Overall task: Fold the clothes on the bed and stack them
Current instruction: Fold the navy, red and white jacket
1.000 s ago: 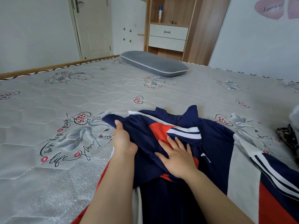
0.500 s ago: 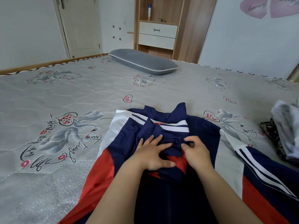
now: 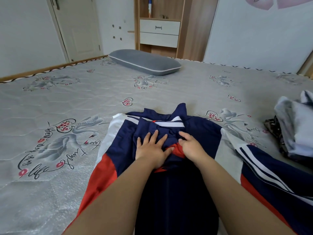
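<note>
A navy, red and white jacket (image 3: 122, 138) lies spread on the bed in front of me, collar pointing away. One sleeve is folded in over its chest. My left hand (image 3: 152, 150) lies flat on that folded part, fingers spread. My right hand (image 3: 191, 146) rests beside it with fingers curled onto the fabric near a red patch; whether it pinches the cloth I cannot tell. The other sleeve (image 3: 271, 175) trails out toward the right.
A pile of light grey and dark patterned clothes (image 3: 294, 131) sits at the bed's right edge. A grey pillow (image 3: 144, 62) lies at the far side. The grey printed mattress (image 3: 50, 116) stretches out to the left. Beyond the bed stand a wooden cabinet (image 3: 159, 31) and a door (image 3: 77, 28).
My left hand came from the jacket's left edge to its middle, bringing the sleeve over the chest. My right hand shifted slightly right. Both hands have barely moved in the last half second.
</note>
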